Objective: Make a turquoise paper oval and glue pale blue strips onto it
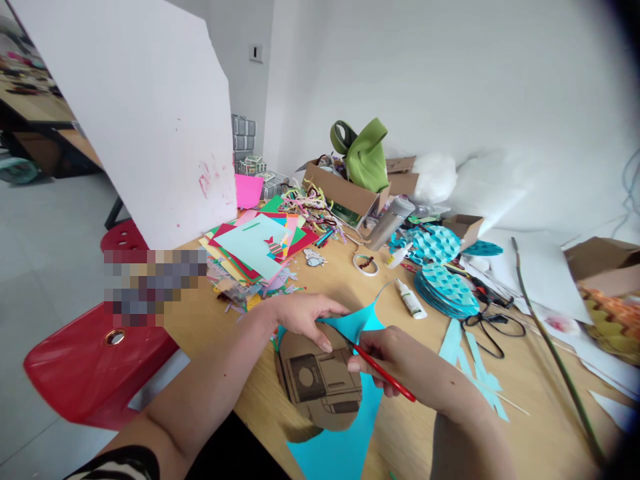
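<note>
A round brown cardboard disc (320, 383) with dark printed lines lies over a bright blue sheet (373, 407), near the front edge of the table. My left hand (303, 319) holds the disc at its upper left, thumb on top and fingers along the far edge. My right hand (387, 360) grips a slim red pen (385, 375), its tip at the disc's upper right edge where it meets the blue sheet. The far corner of the sheet rises off the table. Part of the sheet is hidden under the disc and my right hand.
Coloured paper (255, 243) is piled at the back left. Glue bottles (411, 300), a tape roll (365, 265) and blue scalloped discs (445, 290) lie beyond my hands. Cut blue strips (475, 357) and a long stem (550, 340) are at right. A red stool (95, 363) stands left.
</note>
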A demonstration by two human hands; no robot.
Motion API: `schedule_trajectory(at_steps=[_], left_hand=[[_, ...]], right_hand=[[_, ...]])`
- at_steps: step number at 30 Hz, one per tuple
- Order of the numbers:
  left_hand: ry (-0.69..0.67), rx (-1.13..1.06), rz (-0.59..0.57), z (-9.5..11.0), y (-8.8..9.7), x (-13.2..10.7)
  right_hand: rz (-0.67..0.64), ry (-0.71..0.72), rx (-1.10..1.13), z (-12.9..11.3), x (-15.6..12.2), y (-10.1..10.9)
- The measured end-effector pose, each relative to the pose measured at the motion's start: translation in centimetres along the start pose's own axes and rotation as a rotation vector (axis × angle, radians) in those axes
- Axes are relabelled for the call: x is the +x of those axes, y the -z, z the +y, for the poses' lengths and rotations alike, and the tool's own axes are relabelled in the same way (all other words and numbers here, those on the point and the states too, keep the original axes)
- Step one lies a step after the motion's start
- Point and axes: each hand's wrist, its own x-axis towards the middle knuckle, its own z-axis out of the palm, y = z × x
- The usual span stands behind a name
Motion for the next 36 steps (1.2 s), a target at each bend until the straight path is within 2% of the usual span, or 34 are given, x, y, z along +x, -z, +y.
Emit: schedule_trajectory(at_steps=[6, 13, 18, 25, 30, 34, 36], left_hand=[[0.054, 0.017, 0.048, -0.7, 0.1, 0.1], [0.062, 0.037, 0.042, -0.7, 0.4, 0.0], [0.054, 0.127, 0.105, -0.7, 0.6, -0.1], [0.1, 0.25, 0.162, 0.5, 0.7, -0.6], [0.11, 0.288, 0.163, 0.8, 1.9, -1.9], [0.147, 0.218, 0.196, 1.3, 3.1, -3.2], [0.112, 0.204, 0.242, 1.8, 3.4, -3.6]], right_hand=[[0.098, 0.02, -0.213, -0.3, 0.2, -0.2], [0.17, 0.002, -0.255, 0.0, 0.2, -0.4], [0.195, -0.006, -0.302, 0.1, 0.6, -0.5], [0.245, -0.024, -0.337, 0.0, 1.1, -0.3], [0.292, 0.003, -0.244, 0.4, 1.4, -0.2], [0.29, -0.013, -0.073, 1.0, 1.4, 0.3], [0.276, -0.043, 0.041, 1.4, 1.2, 0.6]])
